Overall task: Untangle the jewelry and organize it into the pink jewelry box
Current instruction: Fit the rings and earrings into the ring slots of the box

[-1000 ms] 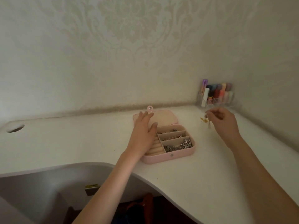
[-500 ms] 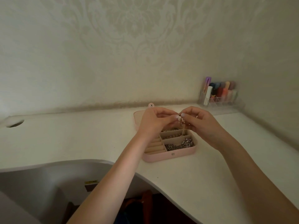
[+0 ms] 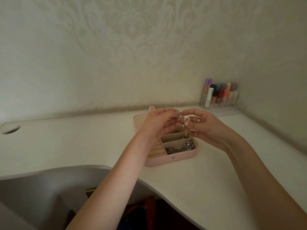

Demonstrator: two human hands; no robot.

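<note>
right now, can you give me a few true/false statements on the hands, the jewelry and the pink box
1. Both hands pinch a small gold jewelry piece above the pink jewelry box. True.
2. The box is closed. False: its lid lies open.
3. Silver jewelry fills the box's front compartment. True.
4. The left hand rests flat on the desk. False: it is raised, meeting the right hand.
5. The organizer of tubes stands at the desk's left. False: the back right corner.

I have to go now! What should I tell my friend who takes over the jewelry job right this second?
Left hand and right hand: both pinch one small gold jewelry piece, held above the pink jewelry box.
Box: open on the white desk; silver jewelry lies in its front compartment.
Done: some pieces stored.
Left: untangle the held piece and place it in the box.
</note>
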